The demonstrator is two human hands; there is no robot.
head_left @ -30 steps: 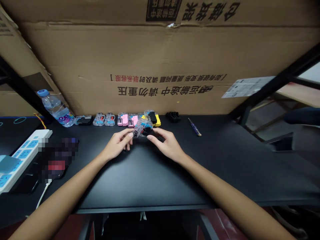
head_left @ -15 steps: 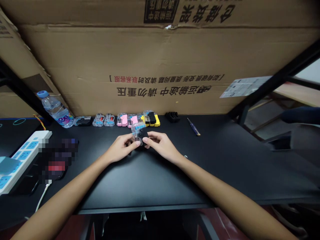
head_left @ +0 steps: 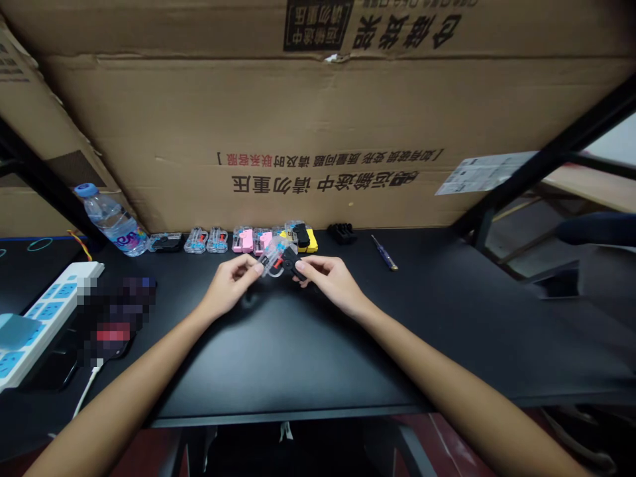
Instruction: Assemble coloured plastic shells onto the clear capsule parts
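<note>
Between my two hands, above the black table (head_left: 238,371), is a small toy-gun-shaped device (head_left: 281,260) with a clear shell, a black part and a red trigger-like piece. My left hand (head_left: 230,283) pinches its clear left end. The black right end is gripped by my right hand (head_left: 332,279), thumb on top. Behind it stands a row of similar devices: a black one (head_left: 166,242), clear ones with red parts (head_left: 197,240), pink ones (head_left: 243,239) and yellow and black ones (head_left: 309,240).
A water bottle (head_left: 115,222), a white power strip (head_left: 50,311) and a blurred phone with a white cable (head_left: 88,387) are on the left. Black parts (head_left: 342,232) and a screwdriver (head_left: 385,254) lie at the back right. Cardboard (head_left: 298,119) rises behind.
The held device has turned, so its red piece and loop now show. My left hand has shifted slightly left and up along it, my right hand slightly right.
</note>
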